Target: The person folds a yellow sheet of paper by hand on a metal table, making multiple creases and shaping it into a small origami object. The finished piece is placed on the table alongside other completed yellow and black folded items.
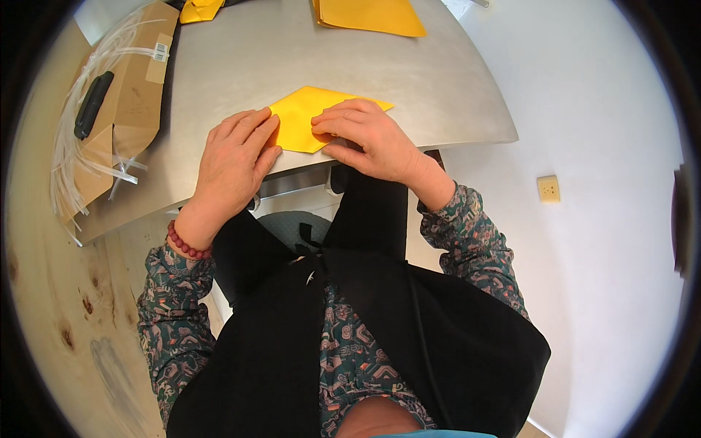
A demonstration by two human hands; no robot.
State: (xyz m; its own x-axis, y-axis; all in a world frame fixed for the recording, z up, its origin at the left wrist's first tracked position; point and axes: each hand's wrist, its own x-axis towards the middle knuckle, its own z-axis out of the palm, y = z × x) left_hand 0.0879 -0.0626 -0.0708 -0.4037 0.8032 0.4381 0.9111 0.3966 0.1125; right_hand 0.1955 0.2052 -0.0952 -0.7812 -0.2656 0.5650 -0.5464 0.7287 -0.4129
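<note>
A folded piece of yellow paper lies near the front edge of the grey metal table, its outline angular with a point reaching to the right. My left hand grips its left side, fingers on top and thumb by the near edge. Over the right part, my right hand is closed on the paper with bent fingertips, hiding some of that side. Both hands touch the same sheet, one at either end. What the thumbs do beneath the paper is partly hidden.
A stack of yellow sheets rests at the far side of the table. Another folded yellow piece sits at the far left. On the left stands a cardboard box with clear plastic strips and a black handle-like object.
</note>
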